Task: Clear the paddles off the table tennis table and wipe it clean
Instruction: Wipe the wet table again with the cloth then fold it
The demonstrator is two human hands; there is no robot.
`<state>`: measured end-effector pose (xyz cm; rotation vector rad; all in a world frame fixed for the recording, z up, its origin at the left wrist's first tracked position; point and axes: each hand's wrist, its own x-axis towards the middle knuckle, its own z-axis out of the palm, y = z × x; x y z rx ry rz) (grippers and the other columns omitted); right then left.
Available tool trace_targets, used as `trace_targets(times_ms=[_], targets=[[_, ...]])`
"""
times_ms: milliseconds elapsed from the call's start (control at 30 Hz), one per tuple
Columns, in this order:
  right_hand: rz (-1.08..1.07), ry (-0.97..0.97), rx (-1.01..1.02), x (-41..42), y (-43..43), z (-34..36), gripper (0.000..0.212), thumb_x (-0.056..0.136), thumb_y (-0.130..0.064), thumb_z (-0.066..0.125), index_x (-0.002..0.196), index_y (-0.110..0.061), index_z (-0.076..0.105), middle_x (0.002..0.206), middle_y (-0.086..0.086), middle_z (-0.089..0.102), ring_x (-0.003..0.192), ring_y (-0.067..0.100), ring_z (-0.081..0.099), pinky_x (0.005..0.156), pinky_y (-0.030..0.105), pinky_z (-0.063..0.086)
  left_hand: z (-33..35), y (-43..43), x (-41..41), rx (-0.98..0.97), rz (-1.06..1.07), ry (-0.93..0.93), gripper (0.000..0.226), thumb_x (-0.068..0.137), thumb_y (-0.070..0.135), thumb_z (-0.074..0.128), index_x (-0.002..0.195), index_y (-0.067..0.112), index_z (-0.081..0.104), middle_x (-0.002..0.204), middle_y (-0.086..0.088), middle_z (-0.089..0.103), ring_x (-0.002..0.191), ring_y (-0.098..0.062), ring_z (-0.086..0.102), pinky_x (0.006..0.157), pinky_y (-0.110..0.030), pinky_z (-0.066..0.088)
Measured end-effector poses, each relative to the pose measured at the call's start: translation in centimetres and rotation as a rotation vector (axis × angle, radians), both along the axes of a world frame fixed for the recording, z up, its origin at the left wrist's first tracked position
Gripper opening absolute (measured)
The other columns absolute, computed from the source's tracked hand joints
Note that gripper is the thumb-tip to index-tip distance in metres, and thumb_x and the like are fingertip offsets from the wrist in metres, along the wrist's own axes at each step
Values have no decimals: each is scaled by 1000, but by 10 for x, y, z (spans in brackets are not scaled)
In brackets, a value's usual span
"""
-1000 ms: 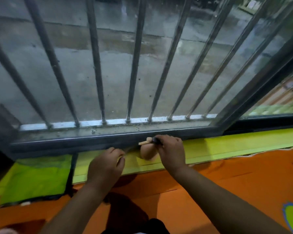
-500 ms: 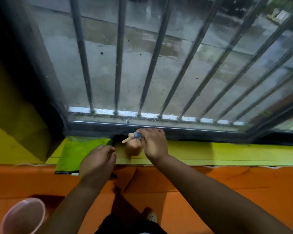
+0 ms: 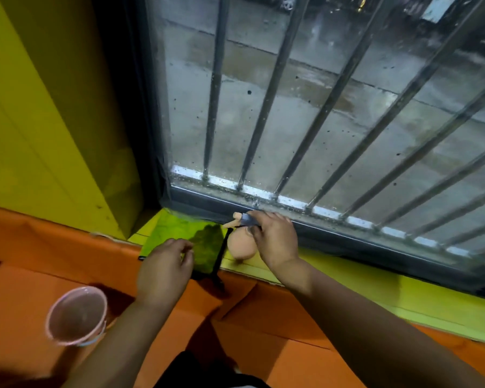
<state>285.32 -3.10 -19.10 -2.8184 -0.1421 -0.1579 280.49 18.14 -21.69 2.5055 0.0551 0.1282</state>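
Observation:
No paddle and no table tennis table are in view. My right hand (image 3: 275, 239) is closed around the dark trigger head of a small peach spray bottle (image 3: 241, 245), which hangs just over the yellow-green window sill (image 3: 347, 278). A green cloth (image 3: 179, 231) with a black edge lies flat on the sill's left end. My left hand (image 3: 163, 267) is at the cloth's near edge with its fingers curled. Whether it grips the cloth is unclear.
A barred window (image 3: 277, 107) with a dark frame stands right behind the sill, and wet concrete shows outside. A yellow wall (image 3: 39, 135) closes the left side. Below the sill are orange padded surfaces (image 3: 263, 317), with a pink cup (image 3: 76, 315) at lower left.
The view has swung left, so the wall and the pink cup now show. My left hand has moved from the sill edge onto the green cloth. My right hand still holds the bottle.

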Motion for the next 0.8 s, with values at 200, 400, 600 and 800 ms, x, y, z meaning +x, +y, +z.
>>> trace_targets(times_ms=[200,400,600,800], targets=[[150,-156,57,4,-2,-7,40,77,-12,64,117,-12,67,106,6,69,99,31,60,88,32,40,-2,-14,-16,34,110,17,17,89,22,60,102,18,68,100,-2,66,88,-26,62,64,-32,45],[454,-381,212,2,21,-17,33,84,-16,52,111,-12,70,106,0,68,99,17,56,90,31,43,-7,-16,-41,66,289,34,12,82,23,65,93,23,70,94,1,69,82,-24,65,60,-32,48],[777,-327,375,-16,106,-31,25,85,-15,52,97,-13,74,91,0,71,87,16,59,77,25,45,-10,35,-96,110,528,94,12,78,19,69,90,22,71,87,1,71,75,-25,67,54,-28,46],[953,-57,320,-36,211,-51,29,81,-21,49,96,-18,73,90,-2,71,86,15,61,74,28,48,-29,127,-136,70,808,208,16,82,25,63,97,22,68,97,0,67,88,-26,64,63,-33,49]])
